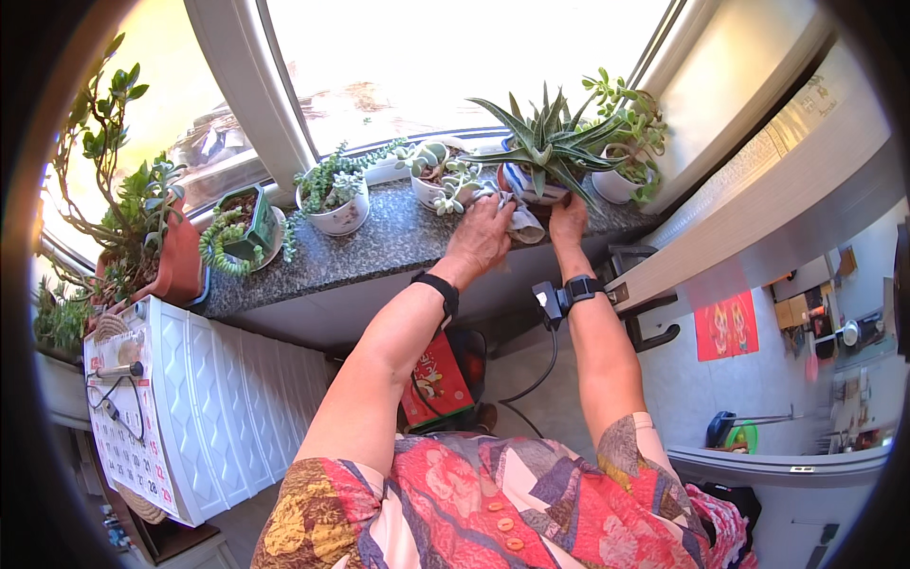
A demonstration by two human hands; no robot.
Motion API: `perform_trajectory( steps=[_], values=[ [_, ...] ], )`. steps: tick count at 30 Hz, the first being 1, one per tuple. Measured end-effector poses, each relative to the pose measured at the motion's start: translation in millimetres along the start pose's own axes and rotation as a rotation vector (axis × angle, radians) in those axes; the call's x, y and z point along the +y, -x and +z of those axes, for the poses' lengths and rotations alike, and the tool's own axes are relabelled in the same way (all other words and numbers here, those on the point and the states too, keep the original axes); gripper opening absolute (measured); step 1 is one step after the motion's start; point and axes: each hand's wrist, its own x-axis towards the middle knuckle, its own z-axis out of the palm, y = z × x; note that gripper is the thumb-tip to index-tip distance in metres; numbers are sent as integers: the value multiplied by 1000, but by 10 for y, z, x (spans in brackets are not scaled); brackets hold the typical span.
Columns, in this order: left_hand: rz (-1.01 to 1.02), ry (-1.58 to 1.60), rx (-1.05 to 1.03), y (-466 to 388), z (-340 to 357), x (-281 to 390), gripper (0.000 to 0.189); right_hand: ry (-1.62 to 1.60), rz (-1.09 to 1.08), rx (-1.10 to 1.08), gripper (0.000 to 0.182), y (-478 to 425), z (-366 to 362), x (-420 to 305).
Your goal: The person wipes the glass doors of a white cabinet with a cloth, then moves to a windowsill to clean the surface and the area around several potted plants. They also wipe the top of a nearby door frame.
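Observation:
On the speckled stone windowsill (387, 213), my left hand (482, 231) grips a crumpled greyish cloth (525, 222) beside a blue-and-white striped pot (530, 186). That pot holds a spiky, aloe-like succulent (546, 146). My right hand (569, 217) is at the pot's lower right side; its fingertips are partly hidden by the pot and leaves, and it seems to hold the base. Just left of the cloth is a white pot of pale succulents (430, 192). To the right of the striped pot stands a white pot (615, 183) with a trailing green plant.
Further left are a white pot (345, 213) with trailing succulents, a green square pot (257, 231) and a terracotta planter (181, 259). A white ribbed radiator-like cabinet (234, 391) with a calendar stands below left. An open door edge (753, 235) is close on the right.

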Motion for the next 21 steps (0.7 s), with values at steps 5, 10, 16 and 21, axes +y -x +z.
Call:
perform_trajectory(
  steps=[5, 10, 16, 21],
  values=[
    [15, 3, 18, 5, -50, 7, 50, 68, 27, 26, 17, 21, -10, -134],
    [36, 30, 23, 5, -62, -3, 50, 67, 21, 1, 17, 41, -37, -172],
    [57, 31, 47, 141, -77, -98, 47, -86, 59, 55, 28, 214, -71, -274],
    [11, 10, -27, 549, -462, -159, 41, -171, 73, 83, 45, 595, -190, -360]
  ],
)
